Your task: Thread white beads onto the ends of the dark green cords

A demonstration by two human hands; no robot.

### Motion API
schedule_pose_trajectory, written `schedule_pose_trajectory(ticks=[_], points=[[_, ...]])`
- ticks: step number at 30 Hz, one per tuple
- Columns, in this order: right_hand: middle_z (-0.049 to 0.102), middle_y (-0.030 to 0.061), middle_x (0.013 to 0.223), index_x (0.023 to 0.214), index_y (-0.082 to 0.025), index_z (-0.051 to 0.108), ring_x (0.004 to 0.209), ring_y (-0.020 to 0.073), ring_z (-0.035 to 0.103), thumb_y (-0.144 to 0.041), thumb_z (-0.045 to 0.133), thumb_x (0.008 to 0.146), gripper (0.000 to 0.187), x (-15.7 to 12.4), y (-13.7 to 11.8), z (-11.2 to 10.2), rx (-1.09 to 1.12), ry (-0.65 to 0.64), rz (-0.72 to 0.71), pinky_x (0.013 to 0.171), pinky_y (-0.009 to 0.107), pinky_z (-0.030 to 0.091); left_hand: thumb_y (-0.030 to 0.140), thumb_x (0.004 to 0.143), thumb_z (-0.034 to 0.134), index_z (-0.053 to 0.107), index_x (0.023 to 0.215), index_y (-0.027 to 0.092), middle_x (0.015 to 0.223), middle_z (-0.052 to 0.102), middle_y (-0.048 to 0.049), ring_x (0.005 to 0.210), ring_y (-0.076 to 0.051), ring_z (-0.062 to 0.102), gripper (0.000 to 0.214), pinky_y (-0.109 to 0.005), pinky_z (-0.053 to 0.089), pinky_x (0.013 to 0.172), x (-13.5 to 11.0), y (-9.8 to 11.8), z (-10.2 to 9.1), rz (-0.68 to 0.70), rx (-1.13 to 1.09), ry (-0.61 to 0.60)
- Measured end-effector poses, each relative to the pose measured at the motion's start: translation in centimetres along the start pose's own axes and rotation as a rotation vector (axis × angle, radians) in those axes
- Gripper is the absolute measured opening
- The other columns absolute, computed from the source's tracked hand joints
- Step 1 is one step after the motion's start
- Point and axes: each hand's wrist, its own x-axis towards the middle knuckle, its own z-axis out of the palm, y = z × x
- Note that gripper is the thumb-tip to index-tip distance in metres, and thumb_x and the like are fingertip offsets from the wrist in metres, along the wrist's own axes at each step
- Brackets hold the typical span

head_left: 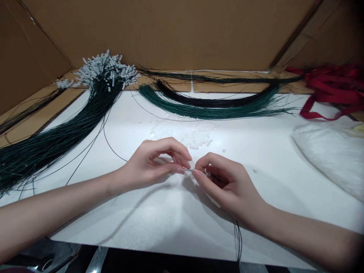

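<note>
My left hand (155,161) is closed in a pinch, with a small white bead (185,169) at its thumb and fingertips. Facing it, my right hand (227,178) pinches a thin dark wire (190,170), a short piece of which shows between the two hands. A few more white beads (207,174) show under the right fingers. Several dark wire ends (238,239) hang below the right wrist over the table's front edge. Just beyond both hands lies a loose spread of white beads (183,132) on the white tabletop (159,220).
At left lies a thick bundle of dark green wires (71,131) tipped with white beads (106,70). Bare green wires (210,110) and black wires (216,101) curve along the back. Red ribbon (332,87) and a clear plastic bag (332,151) are at right. Cardboard walls (182,34) enclose the back.
</note>
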Motion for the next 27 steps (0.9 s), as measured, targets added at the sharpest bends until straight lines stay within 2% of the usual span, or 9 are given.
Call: schedule_pose_trajectory(ticks=[13,27], points=[[0.048,-0.0034,0.065,0.076,-0.016,0.058,0.053,0.0072,0.038,-0.013,0.057,0.090,0.014,-0.05,0.17,0.05,-0.040,-0.005,-0.050,0.048,0.023,0.030,0.007,0.085,0.071,0.067,0.103,0.016,0.093,0.072,-0.0046,0.086,-0.013,0.070,0.020,-0.021,0.059,0.078,0.00,-0.01,0.00,0.024,-0.021,-0.023],[0.045,-0.0043,0.060,0.075,-0.017,0.058,0.051,0.0077,0.037,-0.013,0.057,0.089,0.014,-0.05,0.05,-0.06,-0.041,0.000,-0.060,0.046,0.023,0.029,0.009,0.087,0.069,0.066,0.104,0.017,0.094,0.071,-0.0052,0.087,-0.014,0.070,0.019,-0.023,0.061,0.076,-0.13,0.01,0.09,-0.017,-0.029,-0.038]])
